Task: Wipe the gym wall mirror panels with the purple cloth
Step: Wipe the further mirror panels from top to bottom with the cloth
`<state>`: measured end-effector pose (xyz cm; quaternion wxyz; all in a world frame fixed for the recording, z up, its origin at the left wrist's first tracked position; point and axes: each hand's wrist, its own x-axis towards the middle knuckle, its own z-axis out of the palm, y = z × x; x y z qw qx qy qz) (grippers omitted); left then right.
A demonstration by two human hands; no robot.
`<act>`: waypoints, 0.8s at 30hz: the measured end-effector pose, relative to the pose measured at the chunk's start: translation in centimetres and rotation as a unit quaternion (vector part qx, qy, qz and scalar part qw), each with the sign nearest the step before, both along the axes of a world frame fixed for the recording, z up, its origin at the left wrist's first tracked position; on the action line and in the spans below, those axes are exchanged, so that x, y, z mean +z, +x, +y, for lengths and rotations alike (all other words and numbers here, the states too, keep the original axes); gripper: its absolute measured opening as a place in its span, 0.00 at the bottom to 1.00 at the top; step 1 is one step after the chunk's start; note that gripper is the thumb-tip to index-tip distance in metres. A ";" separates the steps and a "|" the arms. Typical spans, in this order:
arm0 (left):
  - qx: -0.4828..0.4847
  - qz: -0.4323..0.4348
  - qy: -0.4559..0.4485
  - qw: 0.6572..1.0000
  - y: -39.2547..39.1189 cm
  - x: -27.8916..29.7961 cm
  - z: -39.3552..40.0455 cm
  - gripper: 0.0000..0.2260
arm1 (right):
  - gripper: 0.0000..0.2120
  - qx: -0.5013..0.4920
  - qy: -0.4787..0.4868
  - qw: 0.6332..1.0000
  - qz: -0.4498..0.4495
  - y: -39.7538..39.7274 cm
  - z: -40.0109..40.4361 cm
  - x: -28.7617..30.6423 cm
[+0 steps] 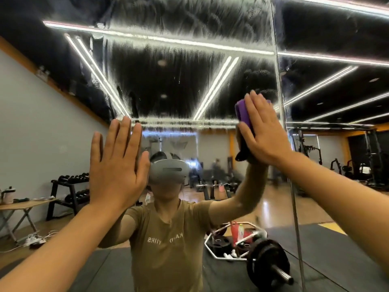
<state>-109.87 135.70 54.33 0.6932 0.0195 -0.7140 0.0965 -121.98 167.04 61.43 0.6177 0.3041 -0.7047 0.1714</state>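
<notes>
Right hand [263, 131] flat against the mirror panel [179, 85], fingers straight and together, pressing the purple cloth [244, 112] to the glass. Cloth lies under the palm and fingers — a folded edge shows past the thumb side, a dark corner hangs below the heel of the hand. It sits just left of the vertical panel seam [282, 123]. Left hand [117, 163] also flat on the glass, fingers straight, holding nothing — well left of the cloth. Streaky wet film covers the upper glass.
</notes>
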 end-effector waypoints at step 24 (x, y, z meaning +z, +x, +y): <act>-0.003 0.000 0.008 1.000 0.2 0.0 0.3 0.29 | 0.29 0.004 -0.003 1.000 0.007 0.8 -1.7 -14.4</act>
